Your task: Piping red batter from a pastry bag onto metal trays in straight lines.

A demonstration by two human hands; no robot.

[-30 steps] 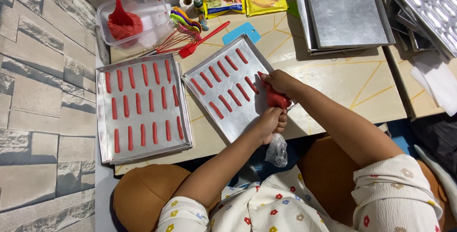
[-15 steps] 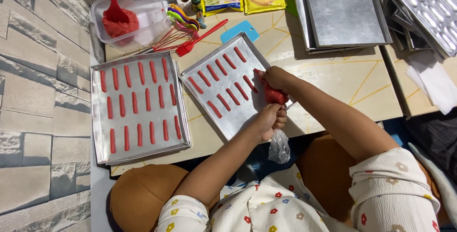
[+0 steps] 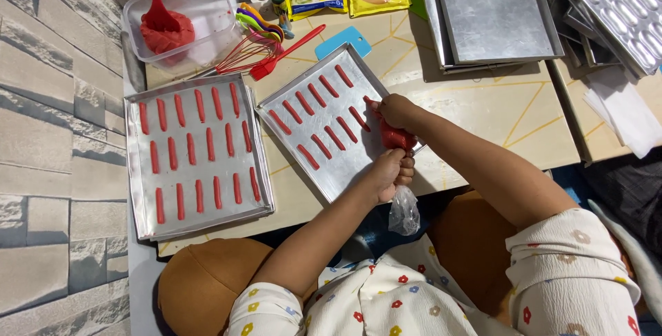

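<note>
Piping bag (image 3: 396, 136): red batter inside, held over the right edge of the tilted metal tray (image 3: 303, 164) on the table (image 3: 483, 112).
Right hand (image 3: 398, 110): closed round the front of the bag, nozzle hidden under the fingers.
Left hand (image 3: 392, 170): clenched on the twisted rear, loose clear tail (image 3: 404, 210) hanging below.
Red strips (image 3: 318, 119): laid in slanted rows, lower part of tray bare.
Second tray (image 3: 196, 153): just beside, filled in three rows.
Handling note, by judgement: best done with steady squeezing from the rear hand, front hand only steering; strips kept parallel, evenly spaced, well apart; twist kept tight against backflow.
</note>
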